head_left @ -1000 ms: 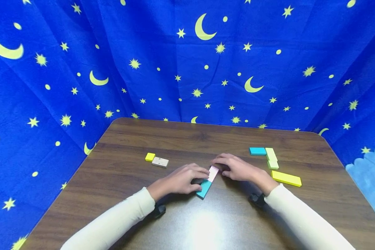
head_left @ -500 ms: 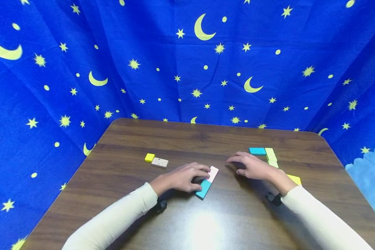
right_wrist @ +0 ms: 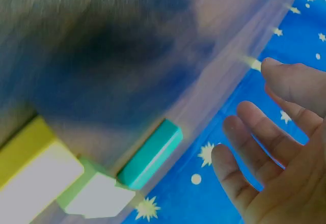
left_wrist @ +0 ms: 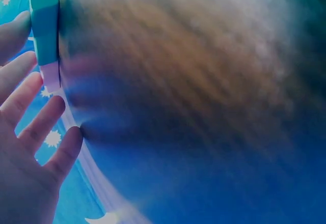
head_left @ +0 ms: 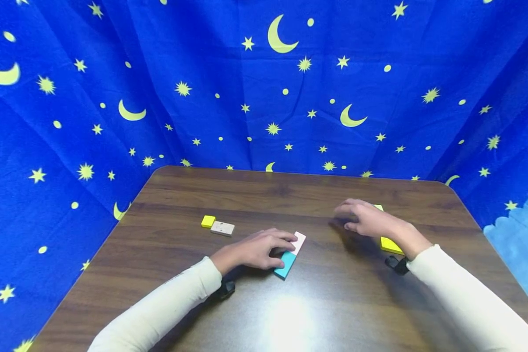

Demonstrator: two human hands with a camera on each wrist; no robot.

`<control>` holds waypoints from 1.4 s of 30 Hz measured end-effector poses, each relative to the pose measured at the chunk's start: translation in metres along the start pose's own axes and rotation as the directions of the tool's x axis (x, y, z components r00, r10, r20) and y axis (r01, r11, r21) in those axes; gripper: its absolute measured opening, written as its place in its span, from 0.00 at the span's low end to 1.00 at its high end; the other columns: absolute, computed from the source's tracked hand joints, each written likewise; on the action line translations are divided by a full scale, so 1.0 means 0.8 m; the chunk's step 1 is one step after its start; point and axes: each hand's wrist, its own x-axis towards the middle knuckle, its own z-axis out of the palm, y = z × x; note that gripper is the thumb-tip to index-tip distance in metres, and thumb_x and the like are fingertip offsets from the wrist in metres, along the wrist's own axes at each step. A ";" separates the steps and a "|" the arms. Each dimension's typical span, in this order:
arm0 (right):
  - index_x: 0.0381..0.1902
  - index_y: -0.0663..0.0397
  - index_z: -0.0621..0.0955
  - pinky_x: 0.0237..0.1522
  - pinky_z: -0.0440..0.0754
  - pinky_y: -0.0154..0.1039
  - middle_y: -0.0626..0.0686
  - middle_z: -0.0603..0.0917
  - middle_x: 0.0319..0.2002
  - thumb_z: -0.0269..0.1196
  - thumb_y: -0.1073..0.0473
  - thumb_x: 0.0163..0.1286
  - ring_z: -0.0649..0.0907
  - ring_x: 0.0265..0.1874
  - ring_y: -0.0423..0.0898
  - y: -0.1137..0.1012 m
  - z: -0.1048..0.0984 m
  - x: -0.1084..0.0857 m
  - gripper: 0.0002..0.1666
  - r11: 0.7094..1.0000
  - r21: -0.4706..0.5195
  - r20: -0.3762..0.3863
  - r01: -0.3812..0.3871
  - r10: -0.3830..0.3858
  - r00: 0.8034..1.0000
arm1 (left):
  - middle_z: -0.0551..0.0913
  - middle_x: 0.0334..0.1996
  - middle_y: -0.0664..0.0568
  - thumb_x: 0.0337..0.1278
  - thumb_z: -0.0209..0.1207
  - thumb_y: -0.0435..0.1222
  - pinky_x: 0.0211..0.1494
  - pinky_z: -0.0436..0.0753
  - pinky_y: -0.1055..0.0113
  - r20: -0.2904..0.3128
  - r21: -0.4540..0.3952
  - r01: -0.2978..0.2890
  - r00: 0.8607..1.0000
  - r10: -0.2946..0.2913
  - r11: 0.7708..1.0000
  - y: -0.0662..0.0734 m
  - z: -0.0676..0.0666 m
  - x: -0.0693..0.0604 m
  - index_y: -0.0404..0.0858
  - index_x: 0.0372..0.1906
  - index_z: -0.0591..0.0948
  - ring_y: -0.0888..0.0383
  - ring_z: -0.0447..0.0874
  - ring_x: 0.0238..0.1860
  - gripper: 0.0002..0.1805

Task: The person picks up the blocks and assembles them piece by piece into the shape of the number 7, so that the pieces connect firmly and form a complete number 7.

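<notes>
In the head view my left hand (head_left: 257,250) rests at the left side of two flat blocks laid end to end, a teal block (head_left: 285,266) nearer me and a pink block (head_left: 299,239) beyond it. Its thumb and fingertips touch them, with the fingers fairly straight in the left wrist view. My right hand (head_left: 371,221) hovers over the table's right side, holding nothing, its fingers loosely spread. Beneath and behind it lie a long yellow block (head_left: 390,246) and pale green blocks (right_wrist: 97,191). Another teal block (right_wrist: 151,154), hidden by the hand in the head view, shows in the right wrist view.
On the left of the wooden table (head_left: 167,274) lie a small yellow block (head_left: 208,221) and a speckled whitish block (head_left: 222,228), corner to corner. A blue curtain (head_left: 229,73) with moons and stars hangs behind the table and along its sides.
My right hand has moved away from the pink block, rightward and then farther back, to above the right group of blocks. The left hand stays at the pink and teal blocks.
</notes>
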 end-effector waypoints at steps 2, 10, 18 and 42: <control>0.57 0.59 0.81 0.58 0.79 0.60 0.61 0.82 0.54 0.66 0.68 0.63 0.81 0.56 0.61 0.004 -0.006 -0.001 0.22 0.999 0.001 0.003 -0.032 0.032 0.999 | 0.69 0.74 0.57 0.63 0.63 0.44 0.77 0.66 0.52 -0.003 0.005 0.006 1.000 -0.006 1.000 0.000 0.001 0.000 0.47 0.64 0.79 0.54 0.65 0.75 0.25; 0.58 0.59 0.80 0.56 0.79 0.62 0.62 0.82 0.55 0.66 0.66 0.65 0.81 0.55 0.62 0.024 -0.021 -0.004 0.23 0.996 -0.024 -0.003 -0.088 0.088 0.996 | 0.69 0.73 0.58 0.63 0.64 0.45 0.77 0.66 0.52 -0.017 0.000 0.015 1.000 -0.015 1.000 -0.002 0.004 -0.001 0.47 0.64 0.79 0.54 0.66 0.74 0.24; 0.56 0.63 0.82 0.54 0.80 0.60 0.63 0.84 0.51 0.65 0.68 0.62 0.82 0.50 0.61 0.052 -0.019 -0.013 0.22 0.990 -0.038 -0.020 -0.138 0.137 0.990 | 0.70 0.73 0.61 0.63 0.64 0.46 0.76 0.67 0.53 -0.010 0.022 0.006 1.000 -0.006 1.000 -0.003 0.007 -0.001 0.49 0.63 0.79 0.57 0.67 0.74 0.24; 0.51 0.61 0.84 0.51 0.79 0.60 0.64 0.85 0.47 0.64 0.72 0.54 0.82 0.47 0.61 0.089 0.008 0.008 0.23 0.989 -0.038 -0.051 -0.144 0.142 0.989 | 0.69 0.73 0.61 0.64 0.63 0.46 0.77 0.66 0.51 -0.002 0.007 0.014 1.000 -0.014 1.000 0.001 0.005 -0.004 0.48 0.64 0.79 0.56 0.67 0.74 0.24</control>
